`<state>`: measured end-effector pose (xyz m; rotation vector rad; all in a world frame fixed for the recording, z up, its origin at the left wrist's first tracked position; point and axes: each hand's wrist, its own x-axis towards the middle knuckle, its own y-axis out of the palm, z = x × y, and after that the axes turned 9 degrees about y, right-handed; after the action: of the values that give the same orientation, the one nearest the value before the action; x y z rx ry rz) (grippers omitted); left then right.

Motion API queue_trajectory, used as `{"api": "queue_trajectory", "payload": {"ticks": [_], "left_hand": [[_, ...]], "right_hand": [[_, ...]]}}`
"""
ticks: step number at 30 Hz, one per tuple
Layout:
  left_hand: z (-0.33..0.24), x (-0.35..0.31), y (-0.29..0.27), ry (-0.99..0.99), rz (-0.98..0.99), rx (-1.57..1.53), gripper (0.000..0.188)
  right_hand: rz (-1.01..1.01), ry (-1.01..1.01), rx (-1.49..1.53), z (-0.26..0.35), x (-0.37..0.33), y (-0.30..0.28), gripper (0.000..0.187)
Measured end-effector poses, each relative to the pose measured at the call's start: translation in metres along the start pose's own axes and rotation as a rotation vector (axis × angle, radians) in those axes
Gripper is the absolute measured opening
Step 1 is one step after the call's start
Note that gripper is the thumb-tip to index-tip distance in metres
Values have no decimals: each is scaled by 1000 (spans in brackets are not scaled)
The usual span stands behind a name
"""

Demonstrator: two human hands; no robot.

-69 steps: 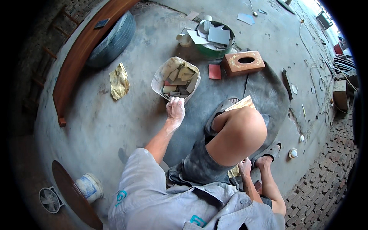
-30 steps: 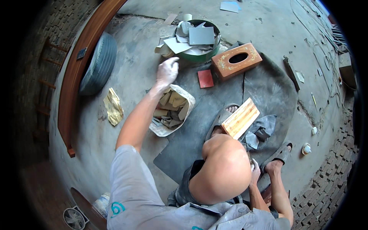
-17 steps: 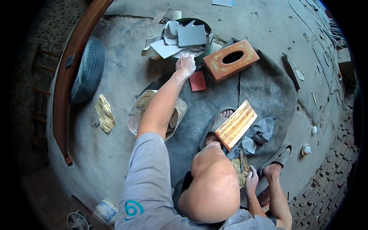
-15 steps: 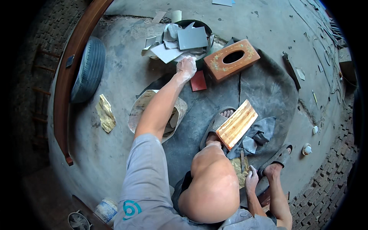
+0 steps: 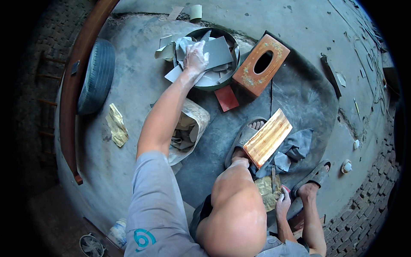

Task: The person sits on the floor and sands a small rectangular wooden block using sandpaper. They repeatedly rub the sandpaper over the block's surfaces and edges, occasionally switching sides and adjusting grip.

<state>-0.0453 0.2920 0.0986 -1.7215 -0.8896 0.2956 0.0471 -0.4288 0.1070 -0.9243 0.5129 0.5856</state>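
My left hand [image 5: 196, 58], dusted white, reaches over the round dark bin [image 5: 212, 88]. Its thumb stands apart from the fingers, which lie against a grey sheet [image 5: 219, 52] among several pale and grey scraps; the fingertips are partly hidden. Low on the right, my right hand [image 5: 282, 204] is closed on a small red piece [image 5: 285, 188], of which only an edge shows. Between my hands, a light wooden board [image 5: 268, 138] with reddish edges rests tilted on my sandalled foot. A red sheet [image 5: 226, 98] lies against the bin's near side.
An orange-brown tissue box [image 5: 252, 81] with an oval hole stands right of the bin. An open sack [image 5: 199, 118] of scraps sits under my left forearm. Further left are crumpled gold paper [image 5: 116, 125], a tyre [image 5: 96, 77] and a long wooden beam [image 5: 68, 107]. Grey cloth [image 5: 299, 145] lies beside the board.
My left hand has moved from the bin's near rim up over the scraps, its thumb now apart. A red edge now shows at my right hand. The view has shifted slightly.
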Motion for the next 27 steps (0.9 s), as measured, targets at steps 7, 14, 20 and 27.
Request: {"api": "queue_trajectory", "payload": {"ticks": [7, 14, 20, 27], "left_hand": [[4, 3, 7, -104, 300, 134, 59], [18, -11, -37, -5, 424, -335, 39], [38, -26, -72, 132, 355, -124, 37], [46, -27, -51, 226, 197, 354, 26]], "right_hand": [[27, 94, -21, 1, -2, -7, 38], [15, 57, -1, -17, 2, 2, 38], [98, 198, 0, -2, -3, 1, 37], [78, 173, 30, -11, -1, 7, 37]]}}
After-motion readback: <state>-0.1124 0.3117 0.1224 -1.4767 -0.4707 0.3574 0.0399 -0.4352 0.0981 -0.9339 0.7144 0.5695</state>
